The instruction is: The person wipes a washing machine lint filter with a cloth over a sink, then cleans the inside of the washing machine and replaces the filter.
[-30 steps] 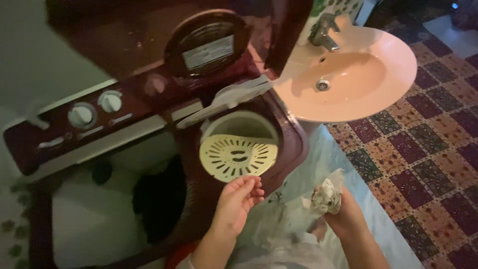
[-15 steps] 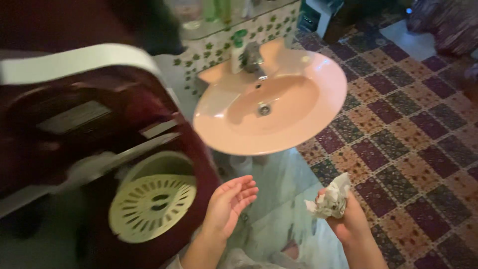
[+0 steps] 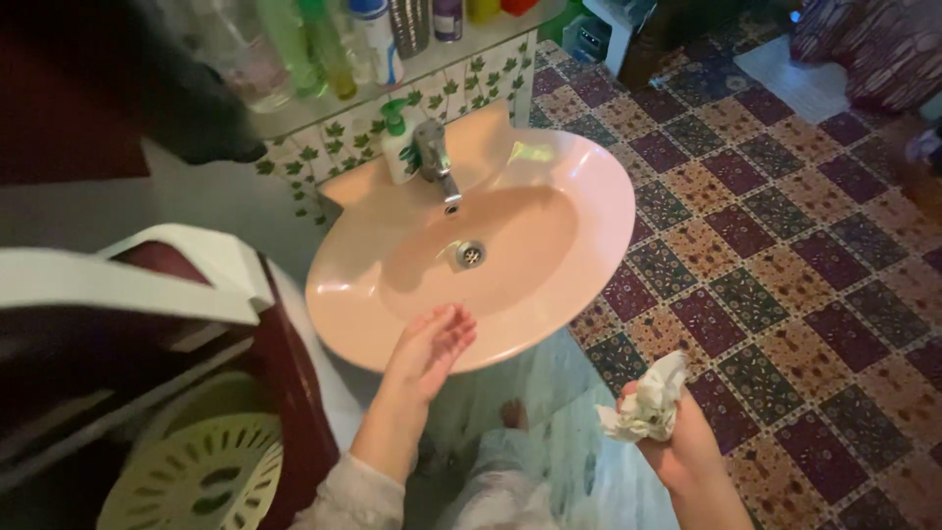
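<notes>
The pink sink (image 3: 549,245) sits low beside the dark red washing machine (image 3: 285,393), so the left hand (image 3: 432,344) hangs right over its front rim, fingers loosely spread and holding nothing. Right hand (image 3: 677,442) is off over the tiled floor (image 3: 805,245), closed tight around a crumpled wad of tissue (image 3: 650,400), probably to keep it bunched together.

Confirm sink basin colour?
Pale salmon pink sink basin, with a metal drain at its centre; seen in the head view.
</notes>
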